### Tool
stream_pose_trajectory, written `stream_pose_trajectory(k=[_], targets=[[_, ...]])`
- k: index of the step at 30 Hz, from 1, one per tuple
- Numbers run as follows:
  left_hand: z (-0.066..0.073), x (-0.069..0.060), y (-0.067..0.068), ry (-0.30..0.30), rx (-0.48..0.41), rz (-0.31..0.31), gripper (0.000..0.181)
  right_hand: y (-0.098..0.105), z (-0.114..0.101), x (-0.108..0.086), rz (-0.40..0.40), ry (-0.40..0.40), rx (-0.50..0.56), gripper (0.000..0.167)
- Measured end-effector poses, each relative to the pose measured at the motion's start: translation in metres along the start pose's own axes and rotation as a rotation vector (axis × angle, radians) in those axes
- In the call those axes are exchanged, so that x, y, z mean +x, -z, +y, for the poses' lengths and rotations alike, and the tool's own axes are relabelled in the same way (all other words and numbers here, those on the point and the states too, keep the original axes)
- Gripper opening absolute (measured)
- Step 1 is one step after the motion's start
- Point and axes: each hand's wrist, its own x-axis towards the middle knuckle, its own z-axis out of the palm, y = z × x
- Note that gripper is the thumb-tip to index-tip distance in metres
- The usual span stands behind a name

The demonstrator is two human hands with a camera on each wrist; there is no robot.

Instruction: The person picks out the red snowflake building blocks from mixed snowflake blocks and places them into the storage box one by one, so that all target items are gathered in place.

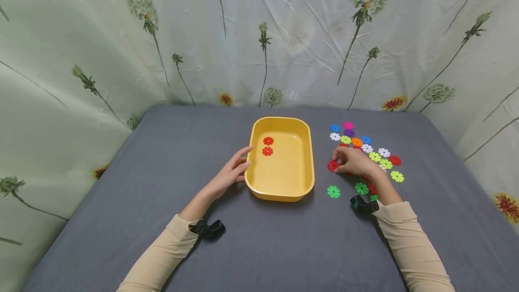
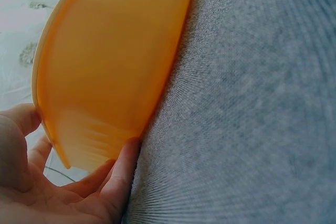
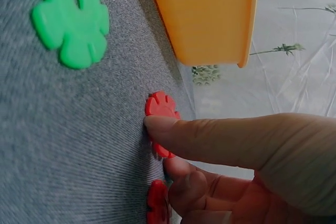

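A yellow plastic basin [image 1: 284,179] stands on the table with two red snowflake discs [image 1: 267,151] lying inside. My left hand [image 1: 229,172] rests against its left side; in the left wrist view, spread fingers touch the outer wall and rim. To the right of the basin, my right hand [image 1: 357,162] pinches a red snowflake disc [image 1: 332,166] between thumb and fingertips, close to the tabletop. The right wrist view has the thumb across this disc [image 3: 160,103], covering its middle. Another red disc [image 3: 157,203] lies under the curled fingers there.
Several loose snowflake discs in blue, white, purple, orange, yellow-green and red spread around and beyond the right hand. A green disc [image 1: 334,192] lies between basin and right wrist. A grey cloth [image 1: 259,247] covers the table; a floral curtain [image 1: 227,57] hangs behind it.
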Motion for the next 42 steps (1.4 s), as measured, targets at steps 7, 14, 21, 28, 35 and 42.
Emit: stream_pose_trajectory(k=[7,14,21,28,35,42], targets=[[0.0035,-0.0017,0.0007,0.004,-0.011,0.007,0.050,-0.0015,-0.0007,0.0017,0.020,0.055,0.012,0.027],[0.0053,-0.0011,0.0023,0.010,0.017,0.001,0.049,-0.0027,-0.0004,0.0025,0.044,0.082,0.024,0.027],[0.0037,-0.0008,0.0018,0.017,0.002,-0.007,0.049,-0.0065,0.0006,0.0041,0.062,0.092,0.048,0.025],[0.0006,-0.0019,0.0004,0.000,-0.006,-0.007,0.050,-0.0071,-0.0003,0.0048,0.059,0.074,0.082,0.024],[0.0007,-0.0014,-0.0009,-0.006,-0.004,-0.016,0.051,-0.0071,-0.0009,0.0044,0.074,0.031,0.081,0.021],[0.0017,-0.0006,-0.0005,-0.008,0.004,-0.011,0.050,-0.0066,-0.0003,0.0057,0.089,0.034,0.072,0.019]])
